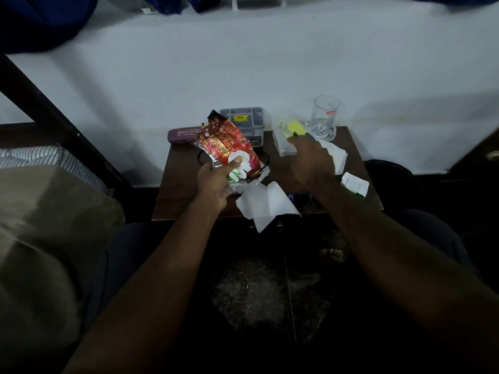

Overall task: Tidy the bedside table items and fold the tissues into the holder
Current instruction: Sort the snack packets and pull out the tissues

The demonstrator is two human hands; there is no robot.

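My left hand [214, 182] grips a red biscuit wrapper [225, 143] together with crumpled white-and-green paper [239, 164], held over the left middle of the small brown bedside table [172, 201]. My right hand [312, 160] reaches across a stack of white tissues [337, 157] on the right side, its fingertips touching a yellow-green object [294, 128] beside the clear tissue holder [282, 139]. A loose unfolded tissue [266, 206] hangs over the table's front edge. Another crumpled tissue [355, 184] lies at the right front.
A drinking glass [325, 117] stands at the back right corner. A grey compartment box [243, 121] and a maroon spectacle case [183, 134] sit along the back by the white wall. A bed [40, 198] lies to the left. Dark floor lies below.
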